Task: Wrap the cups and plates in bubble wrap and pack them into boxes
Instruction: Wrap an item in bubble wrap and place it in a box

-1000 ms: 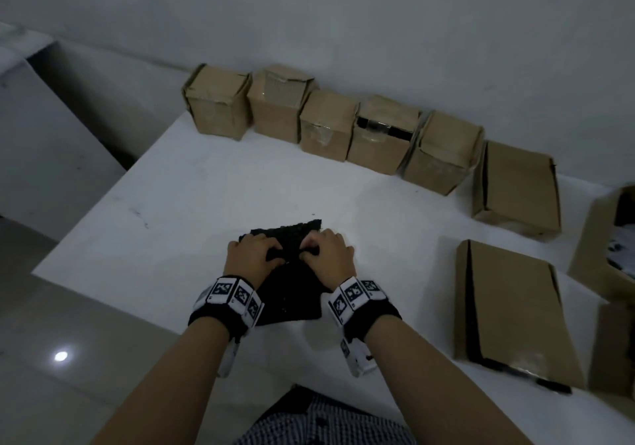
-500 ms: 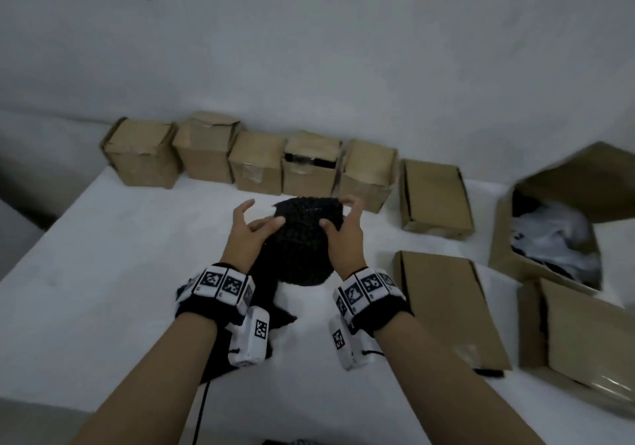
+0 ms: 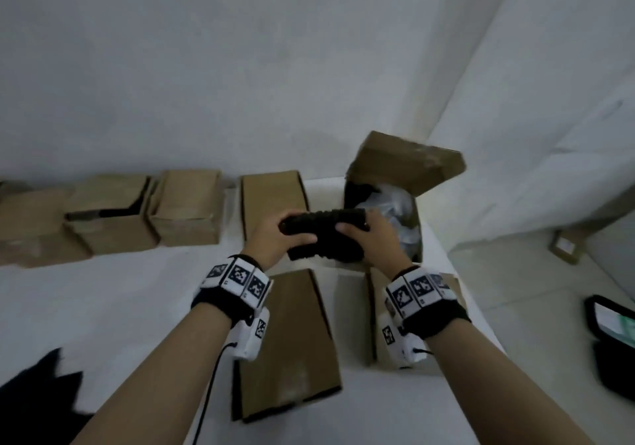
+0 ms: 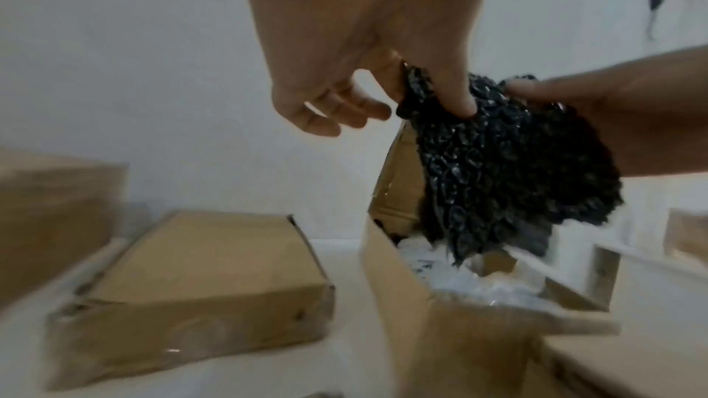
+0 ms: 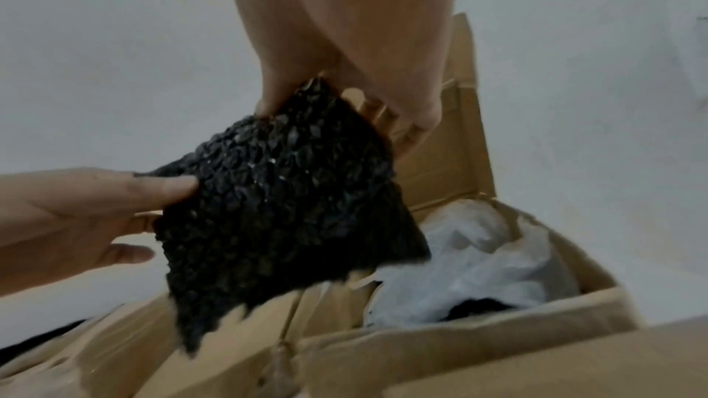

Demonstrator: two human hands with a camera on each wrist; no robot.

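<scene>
No legible writing appears. Left hand (image 3: pixel 275 238) and right hand (image 3: pixel 372 241) grip the black bubble-wrapped bundle (image 3: pixel 323 238) above the open box (image 3: pixel 405 166). Only the wrist views show white wrap (image 5: pixel 479 265) inside.

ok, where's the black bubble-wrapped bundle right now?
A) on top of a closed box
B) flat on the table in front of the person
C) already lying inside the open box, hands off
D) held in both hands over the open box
D: the left hand and right hand both grip the black bundle, which hangs above the open box holding white packing material.
</scene>
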